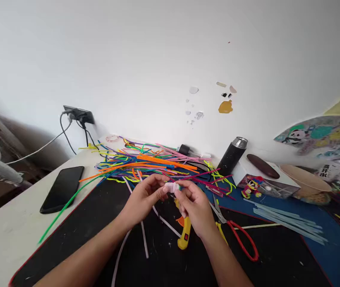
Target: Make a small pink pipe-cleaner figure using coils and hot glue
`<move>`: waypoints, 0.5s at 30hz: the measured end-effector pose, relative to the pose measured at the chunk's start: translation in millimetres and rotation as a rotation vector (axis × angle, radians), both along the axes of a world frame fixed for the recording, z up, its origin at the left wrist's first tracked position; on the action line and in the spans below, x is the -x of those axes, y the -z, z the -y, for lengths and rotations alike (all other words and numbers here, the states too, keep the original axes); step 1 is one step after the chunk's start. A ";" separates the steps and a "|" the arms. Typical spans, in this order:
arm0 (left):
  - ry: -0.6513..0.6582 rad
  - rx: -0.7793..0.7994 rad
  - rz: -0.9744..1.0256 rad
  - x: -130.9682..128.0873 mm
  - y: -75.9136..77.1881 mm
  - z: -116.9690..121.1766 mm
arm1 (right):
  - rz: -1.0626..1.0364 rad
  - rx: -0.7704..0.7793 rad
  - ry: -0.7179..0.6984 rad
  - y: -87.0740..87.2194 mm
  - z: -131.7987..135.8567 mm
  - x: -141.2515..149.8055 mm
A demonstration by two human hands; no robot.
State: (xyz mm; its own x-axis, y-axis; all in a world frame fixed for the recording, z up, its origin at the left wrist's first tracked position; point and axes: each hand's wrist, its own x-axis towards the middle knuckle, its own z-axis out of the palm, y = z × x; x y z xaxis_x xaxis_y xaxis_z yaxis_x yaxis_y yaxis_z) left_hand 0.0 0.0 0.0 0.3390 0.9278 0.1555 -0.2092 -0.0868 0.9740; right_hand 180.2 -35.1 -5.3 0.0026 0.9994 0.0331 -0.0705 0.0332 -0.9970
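Between my two hands is a small white pipe-cleaner piece [172, 186], short and wound-looking, with a bit of green at its right end. The thumb and fingers of my left hand [149, 194] pinch its left side. My right hand [192, 203] grips the right side, its other fingers curled beneath. Below the hands, a yellow glue gun [184, 237] lies partly hidden behind my right hand. Loose white pipe cleaners [144, 239] trail over the black mat [92, 235]. To the right of my right hand lie scissors [243, 237] with red handles.
A heap of coloured pipe cleaners [146, 161] spreads along the wall. A phone [64, 189] lies left. A black flask [232, 155] stands back right, by a tissue box [270, 185] and a small colourful figure [252, 187]. Translucent glue sticks [289, 223] lie at right.
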 end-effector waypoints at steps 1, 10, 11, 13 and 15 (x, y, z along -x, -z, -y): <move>0.010 0.002 0.004 1.0 -0.1 -0.2 | -0.001 0.000 -0.001 -1.5 0.2 0.7; -0.017 -0.024 0.031 5.0 6.7 -2.5 | -0.040 0.012 -0.031 -6.9 3.3 2.6; -0.028 -0.046 0.024 5.0 7.4 -2.3 | -0.046 0.012 -0.027 -7.0 3.6 2.4; -0.054 -0.113 -0.015 4.6 7.7 -1.1 | -0.053 0.016 -0.020 -7.4 3.9 2.3; -0.077 -0.197 -0.077 3.8 6.6 1.1 | -0.051 0.015 -0.022 -7.3 4.0 2.7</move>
State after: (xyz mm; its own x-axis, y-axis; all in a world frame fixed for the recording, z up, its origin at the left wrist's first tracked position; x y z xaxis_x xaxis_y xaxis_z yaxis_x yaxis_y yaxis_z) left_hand -3.8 -1.1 -6.6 0.2861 0.9059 0.3123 -0.1204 -0.2894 0.9496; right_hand 177.5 -39.1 2.1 -0.0177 0.9997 0.0181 -0.1220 0.0158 -0.9924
